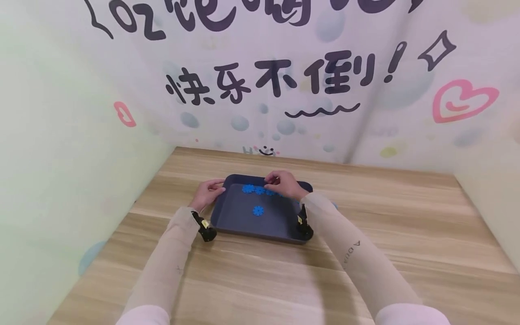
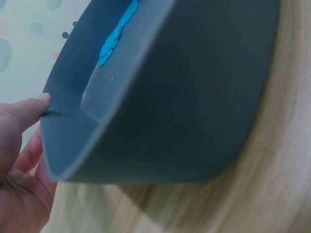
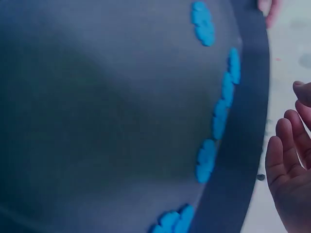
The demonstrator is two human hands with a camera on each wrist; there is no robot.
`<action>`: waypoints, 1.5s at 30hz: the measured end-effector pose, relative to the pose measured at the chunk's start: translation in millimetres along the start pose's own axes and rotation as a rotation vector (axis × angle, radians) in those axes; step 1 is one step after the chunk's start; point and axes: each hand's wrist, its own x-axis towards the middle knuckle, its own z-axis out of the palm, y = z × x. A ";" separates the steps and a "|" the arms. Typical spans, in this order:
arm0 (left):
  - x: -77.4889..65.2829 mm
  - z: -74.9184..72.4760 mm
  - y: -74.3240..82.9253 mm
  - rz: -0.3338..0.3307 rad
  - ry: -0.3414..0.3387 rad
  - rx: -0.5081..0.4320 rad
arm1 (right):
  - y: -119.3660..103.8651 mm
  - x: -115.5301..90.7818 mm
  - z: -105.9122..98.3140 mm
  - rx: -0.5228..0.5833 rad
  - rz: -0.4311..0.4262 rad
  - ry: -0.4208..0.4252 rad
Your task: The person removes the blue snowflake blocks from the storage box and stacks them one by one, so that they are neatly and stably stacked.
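A dark grey rectangular tray point(image 1: 239, 221) sits on the wooden table, seen close up in both wrist views. My left hand point(image 1: 207, 194) pinches its left rim, thumb inside the edge and fingers outside. Along the tray's far side runs a row of blue snowflake-shaped plastic discs point(image 1: 259, 190). A separate blue disc point(image 1: 257, 211) lies nearer the tray's middle. Above the far rim hovers my right hand point(image 1: 284, 184), fingers loosely bent and apart from the discs. In the right wrist view its fingers point(image 3: 290, 145) show nothing held. The right hand and sleeve hide part of the row.
Past the tray's right side, a bit of blue point(image 1: 335, 205) shows behind the right sleeve. The wooden table point(image 1: 406, 216) extends around the tray. A printed white backdrop point(image 1: 227, 131) rises behind the table, with pale walls at both sides.
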 end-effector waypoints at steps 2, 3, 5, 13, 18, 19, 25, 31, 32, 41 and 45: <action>0.8 1.1 -0.2 0.006 -0.007 -0.007 | 2.6 0.9 5.6 0.000 0.005 -0.013; 1.1 1.4 -0.4 0.010 -0.008 -0.009 | 3.7 1.3 7.9 0.001 0.004 -0.020; 1.4 1.7 -1.4 0.023 -0.006 -0.020 | 5.6 2.7 12.2 0.006 0.006 -0.044; -1.7 2.8 -1.5 0.028 0.016 -0.012 | 12.7 5.7 23.7 0.002 0.032 -0.234; 0.9 8.3 -0.7 0.019 0.004 -0.010 | 15.0 2.3 23.6 0.031 0.056 -0.344; 1.6 9.0 -1.2 0.017 0.005 -0.008 | 16.0 1.8 24.0 0.032 0.053 -0.358; 4.7 8.3 -4.2 0.010 0.007 -0.002 | 20.5 0.2 27.6 0.047 0.022 -0.424; 5.4 7.1 -3.5 -0.001 0.010 -0.015 | 20.2 -1.8 28.4 0.053 -0.072 -0.451; 5.5 7.1 -3.2 -0.002 0.012 -0.020 | 20.6 -1.8 28.6 0.050 -0.081 -0.448; 4.5 3.4 -4.7 0.002 0.006 0.004 | 22.4 2.2 35.4 -0.006 -0.004 -0.384; 3.1 1.0 -3.7 -0.002 0.003 0.005 | 24.1 5.4 37.8 -0.020 0.045 -0.335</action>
